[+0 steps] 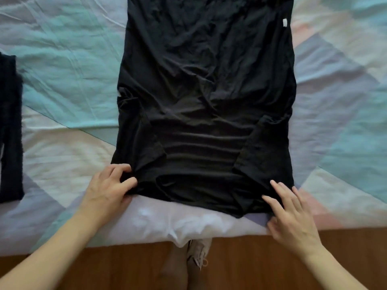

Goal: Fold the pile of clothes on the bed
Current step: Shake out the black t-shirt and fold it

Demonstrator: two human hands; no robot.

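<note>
- Black shirt (206, 97) lies spread flat & wrinkled across middle of the bed (62, 65), both sleeves folded inward over the body, near edge twd us.
- Our left hand (109, 190) pinches the near-left corner of the shirt, thumb & curled fingers bunching the fabric.
- Our right hand (291, 214) lies flat w/ straight, spread fingers on the near-right corner, thumb at the hem; gripping nothing.
- Dark folded garment (10, 130) sits at far left of the bed, well apart.
- Wood floor (240, 266) below the bed edge.
</note>
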